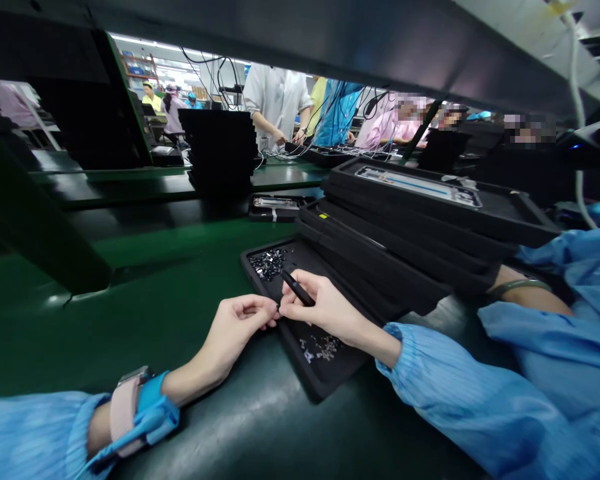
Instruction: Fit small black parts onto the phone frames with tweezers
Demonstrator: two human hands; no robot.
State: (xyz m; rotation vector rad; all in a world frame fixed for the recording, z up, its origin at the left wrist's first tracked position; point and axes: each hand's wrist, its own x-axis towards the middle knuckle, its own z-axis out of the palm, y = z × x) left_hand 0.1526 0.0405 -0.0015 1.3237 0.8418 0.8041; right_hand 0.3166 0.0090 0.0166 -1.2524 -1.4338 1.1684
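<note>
My left hand [244, 319] is closed in a pinch at the left rim of a black tray [307, 381]. A tiny dark piece [279, 307] shows at its fingertips, too small to name. My right hand [325, 308] is wrapped round a slim black pen-like tool [298, 289], its lower end hidden by the fingers. The fingertips of both hands meet over the tray's edge. Small shiny black parts [269, 263] lie heaped at the tray's far end. Small metallic pieces [327, 347] are scattered at its near end.
Stacked black trays [380, 247] rise behind the right hand, the top one carrying a long silver-and-blue part [417, 185]. A small black case [275, 207] sits farther back. A green post [40, 220] slants at left. A co-worker's sleeve [570, 333] is close at right. A shelf [300, 40] hangs overhead.
</note>
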